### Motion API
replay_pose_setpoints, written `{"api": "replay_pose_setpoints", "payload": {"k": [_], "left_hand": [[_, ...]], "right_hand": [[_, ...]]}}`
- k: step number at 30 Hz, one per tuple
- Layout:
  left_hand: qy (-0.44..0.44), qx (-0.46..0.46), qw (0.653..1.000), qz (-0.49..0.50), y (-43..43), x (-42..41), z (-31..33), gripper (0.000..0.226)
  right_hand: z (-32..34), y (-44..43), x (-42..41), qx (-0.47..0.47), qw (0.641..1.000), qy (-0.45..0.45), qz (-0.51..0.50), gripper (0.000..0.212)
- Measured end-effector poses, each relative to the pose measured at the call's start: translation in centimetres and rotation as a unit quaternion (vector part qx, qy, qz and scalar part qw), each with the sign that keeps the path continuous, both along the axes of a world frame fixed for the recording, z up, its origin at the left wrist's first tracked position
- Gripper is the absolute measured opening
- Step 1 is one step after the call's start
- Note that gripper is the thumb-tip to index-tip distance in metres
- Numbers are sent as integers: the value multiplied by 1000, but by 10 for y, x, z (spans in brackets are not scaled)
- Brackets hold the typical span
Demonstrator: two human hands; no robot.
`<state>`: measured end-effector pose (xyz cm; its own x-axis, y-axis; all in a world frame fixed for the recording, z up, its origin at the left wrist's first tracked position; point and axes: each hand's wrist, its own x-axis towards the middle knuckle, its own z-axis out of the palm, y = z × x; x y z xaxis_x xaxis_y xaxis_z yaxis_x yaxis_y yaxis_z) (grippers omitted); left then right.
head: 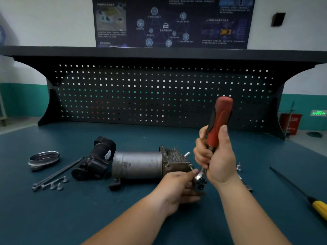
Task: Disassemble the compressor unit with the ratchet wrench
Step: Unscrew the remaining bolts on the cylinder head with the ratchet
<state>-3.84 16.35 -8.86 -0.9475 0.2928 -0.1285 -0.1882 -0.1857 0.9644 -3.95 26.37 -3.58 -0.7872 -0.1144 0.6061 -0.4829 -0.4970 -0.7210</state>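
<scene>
The compressor unit [138, 164] lies on its side on the blue-green bench, a grey cylinder with a finned metal head [174, 157] at its right end. A black plastic part [96, 160] lies against its left end. My right hand [217, 156] grips the ratchet wrench [218, 121] by its red and black handle, which stands nearly upright. The wrench's metal head [200, 176] sits low, beside the finned head's right corner. My left hand [178, 184] pinches a small part at that corner, right next to the wrench head.
A round metal cover [44, 158] lies at the left. Long bolts [58, 174] and small grey fasteners [56, 185] lie in front of it. More small fasteners [238, 167] sit right of my hands. A yellow-handled screwdriver [300, 191] lies at the right. A pegboard [159, 92] backs the bench.
</scene>
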Motion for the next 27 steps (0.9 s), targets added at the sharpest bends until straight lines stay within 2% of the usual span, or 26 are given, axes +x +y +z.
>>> {"api": "replay_pose_setpoints", "payload": {"k": [4, 9, 14, 20, 27], "left_hand": [[-11, 37, 999, 2, 1, 0, -1, 19], [-15, 55, 998, -33, -2, 0, -1, 17], [-21, 56, 997, -40, -4, 0, 0, 20], [-18, 56, 998, -34, -3, -2, -1, 19], [-7, 51, 998, -42, -4, -6, -3, 19]], "right_hand": [[-3, -5, 1, -14, 997, 9, -77, 41], [-3, -17, 4, 34, 995, 29, -94, 31], [0, -22, 3, 55, 990, 36, -126, 36], [6, -19, 4, 91, 990, 2, -105, 44], [7, -23, 4, 88, 990, -6, -111, 45]]}}
